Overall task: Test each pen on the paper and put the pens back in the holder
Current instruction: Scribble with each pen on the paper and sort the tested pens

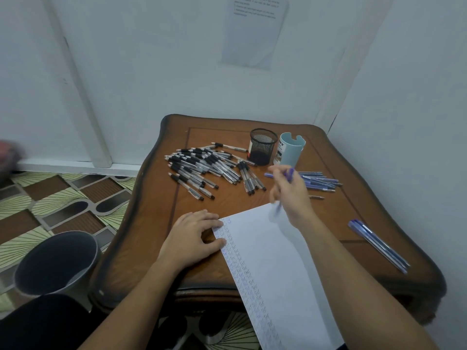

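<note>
Wood, dark brown with a raised, wavy rim, forms the table (151, 218) before you; it stands in a corner of pale walls (151, 59), with a printed sheet (252, 34) fixed to the wall behind it, its text too small to read. Patterned flooring (63, 198) in brown and pale green lies to your left, and a grey bin (55, 263) stands on it just beside the table's near left corner. The paper (278, 261) lies at an angle across the table's near edge, with rows of small blue marks along its left margin. Your left hand (194, 238) lies flat on the wood, fingers extended and touching the paper's left edge. Your right hand (290, 195) is raised over the paper's far corner and grips a blue pen (289, 174); both are blurred. At the far side a black mesh holder (262, 147) and a pale blue holder (290, 152) stand upright, just beside each other. A heap of black-grip pens (204, 170) lies left of the holders, a cluster of blue pens (318, 181) lies in front of the pale blue holder, and a few more blue pens lie together near the right edge (379, 246).
</note>
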